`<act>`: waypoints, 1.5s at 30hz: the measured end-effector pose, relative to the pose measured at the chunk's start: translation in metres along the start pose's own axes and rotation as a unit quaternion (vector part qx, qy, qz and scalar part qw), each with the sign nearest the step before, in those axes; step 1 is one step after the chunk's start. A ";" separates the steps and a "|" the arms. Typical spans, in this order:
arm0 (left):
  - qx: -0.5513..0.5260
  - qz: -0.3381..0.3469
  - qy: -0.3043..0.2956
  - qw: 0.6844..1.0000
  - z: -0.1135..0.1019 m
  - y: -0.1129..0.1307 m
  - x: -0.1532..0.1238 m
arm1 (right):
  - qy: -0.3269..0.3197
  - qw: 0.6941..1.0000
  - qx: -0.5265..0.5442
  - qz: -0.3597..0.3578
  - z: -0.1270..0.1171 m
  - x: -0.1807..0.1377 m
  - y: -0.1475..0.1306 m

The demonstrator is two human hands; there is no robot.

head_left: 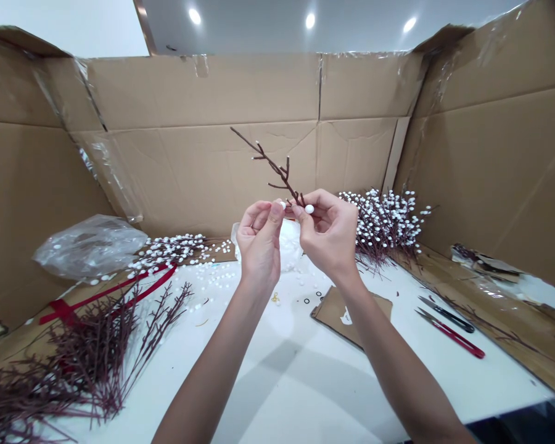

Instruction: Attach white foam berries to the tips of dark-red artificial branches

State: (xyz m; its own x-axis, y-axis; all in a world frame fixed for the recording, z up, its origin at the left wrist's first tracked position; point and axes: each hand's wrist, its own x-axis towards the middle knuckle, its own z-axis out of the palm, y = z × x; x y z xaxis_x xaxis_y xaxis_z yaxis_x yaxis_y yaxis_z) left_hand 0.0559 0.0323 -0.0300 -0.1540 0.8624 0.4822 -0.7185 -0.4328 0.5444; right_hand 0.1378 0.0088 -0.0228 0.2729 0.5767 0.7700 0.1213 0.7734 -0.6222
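Note:
My left hand [259,237] and my right hand [330,231] meet above the white table [296,382], both pinched on the lower end of a thin dark-red artificial branch [277,166] that points up and to the left. A small white bead [309,209] sits at my right fingertips, and another white bead [282,204] shows at my left thumb. One tiny white tip is on the branch higher up.
A pile of bare dark-red branches [74,364] lies at the left. Branches covered with white beads [386,222] lean at the back right. Loose white beads [203,274], a plastic bag [90,243], red ribbon [106,293], a cardboard scrap [337,311] and snips [448,327] lie around. Cardboard walls surround the table.

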 end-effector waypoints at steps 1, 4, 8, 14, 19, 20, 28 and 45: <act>0.002 0.005 -0.001 1.000 0.000 -0.001 0.000 | 0.001 1.000 0.001 -0.001 0.000 0.000 0.000; 0.020 0.019 0.001 1.000 0.001 -0.002 -0.001 | 0.005 1.000 0.003 0.002 0.001 -0.001 0.000; 0.031 0.033 -0.001 0.999 0.001 -0.001 -0.002 | -0.002 1.000 0.021 0.016 0.000 0.001 -0.001; 0.015 0.030 0.006 0.999 0.002 0.004 -0.004 | -0.052 0.993 0.097 0.049 -0.003 0.005 -0.002; -0.012 0.014 0.017 1.000 0.005 0.003 -0.006 | -0.025 0.996 0.074 0.036 -0.001 0.003 -0.002; -0.013 0.013 0.019 1.000 0.005 0.003 -0.007 | -0.017 0.997 0.066 0.034 0.000 0.002 -0.002; 0.005 0.039 0.034 0.999 0.008 0.000 -0.010 | 0.017 0.999 0.032 0.019 0.004 -0.003 -0.002; -0.001 0.074 0.042 0.996 0.007 -0.007 -0.011 | 0.036 0.999 -0.013 -0.021 0.005 -0.004 0.000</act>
State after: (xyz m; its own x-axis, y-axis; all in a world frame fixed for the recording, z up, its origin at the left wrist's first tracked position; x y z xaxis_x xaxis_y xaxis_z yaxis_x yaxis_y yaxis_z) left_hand 0.0677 0.0244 -0.0345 -0.3139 0.8084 0.4980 -0.6859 -0.5557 0.4698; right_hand 0.1319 0.0080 -0.0255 0.3343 0.5228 0.7842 0.1578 0.7893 -0.5934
